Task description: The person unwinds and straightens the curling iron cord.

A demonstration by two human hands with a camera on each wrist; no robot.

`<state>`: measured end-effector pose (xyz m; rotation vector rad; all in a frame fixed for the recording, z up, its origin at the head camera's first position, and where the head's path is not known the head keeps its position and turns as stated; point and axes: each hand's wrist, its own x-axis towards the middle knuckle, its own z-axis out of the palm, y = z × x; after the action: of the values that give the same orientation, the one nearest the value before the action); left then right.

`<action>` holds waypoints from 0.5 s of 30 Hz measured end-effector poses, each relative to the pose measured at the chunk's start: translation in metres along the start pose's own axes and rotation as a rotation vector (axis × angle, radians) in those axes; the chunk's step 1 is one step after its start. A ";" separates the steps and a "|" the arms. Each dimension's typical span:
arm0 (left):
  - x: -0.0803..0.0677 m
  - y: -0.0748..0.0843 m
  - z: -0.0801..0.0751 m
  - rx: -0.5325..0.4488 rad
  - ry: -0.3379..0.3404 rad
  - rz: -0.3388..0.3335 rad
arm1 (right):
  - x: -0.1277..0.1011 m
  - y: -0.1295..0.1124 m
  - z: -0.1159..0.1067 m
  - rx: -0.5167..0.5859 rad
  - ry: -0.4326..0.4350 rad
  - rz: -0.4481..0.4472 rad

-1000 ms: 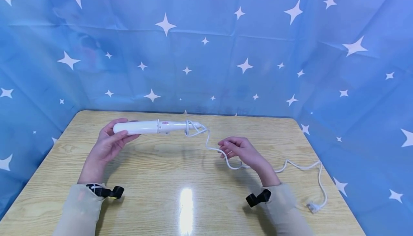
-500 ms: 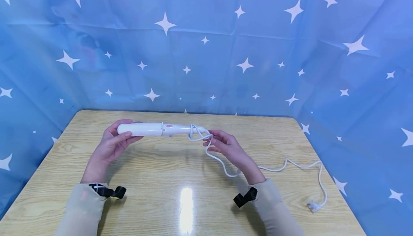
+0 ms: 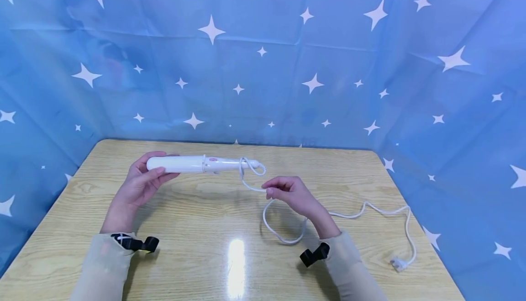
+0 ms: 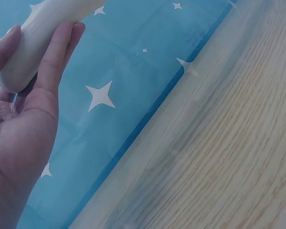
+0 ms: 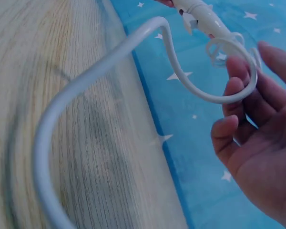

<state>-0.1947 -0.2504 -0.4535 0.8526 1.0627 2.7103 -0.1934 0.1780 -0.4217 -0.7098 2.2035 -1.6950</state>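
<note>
Hands: 2 on my head feed, both bare.
L hand [image 3: 141, 184]: thumb + fingers wrapped round the thick end of the wand [image 3: 182, 164].
R hand [image 3: 293, 196]: fingers curled w/ the cord [image 5: 77, 87] running thru; couldn't tell if the thumb pressed on it.
Wand qty/pos.: 1, held approx. horiz. above the table [image 3: 185, 228], btwn both hands' sides.
Wand build: white, smooth, glossy; fat rounded barrel, 1 raised collar, slimmer handle w/ 1 small pink mark.
Cord run: 1, white, round, smooth; looped round the wand's slim end, thru R hand, down in a wide curve, then kinked across the tabletop.
Plug [image 3: 398, 264]: 1, pale, blocky, lying nr the table's R edge; I saw its prongs too small to count.
Table surface: 1, pale wood, fine wavy grain, 1 bright glare patch.
Backdrop [image 3: 263, 63]: blue, creased, many 4-pt white stars.
Sleeves [image 3: 102, 266]: 2, pale; 1 black wrist unit [image 3: 139, 245] on ea.
</note>
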 end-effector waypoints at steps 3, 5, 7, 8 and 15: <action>-0.002 0.002 -0.001 0.020 0.014 0.005 | -0.003 0.000 -0.003 -0.044 -0.003 -0.029; -0.003 0.004 -0.001 0.025 0.015 0.006 | -0.005 0.001 -0.007 -0.043 0.038 -0.066; -0.004 0.006 -0.002 0.029 0.016 0.006 | -0.007 0.002 -0.013 -0.033 0.100 -0.100; -0.004 0.007 -0.003 0.028 0.013 0.009 | -0.008 0.002 -0.016 -0.026 0.129 -0.117; -0.006 0.015 -0.003 0.049 0.019 0.013 | -0.015 0.007 -0.034 -0.008 0.256 -0.083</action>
<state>-0.1899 -0.2647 -0.4482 0.8458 1.1356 2.7190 -0.1991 0.2156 -0.4203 -0.6237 2.3801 -1.9140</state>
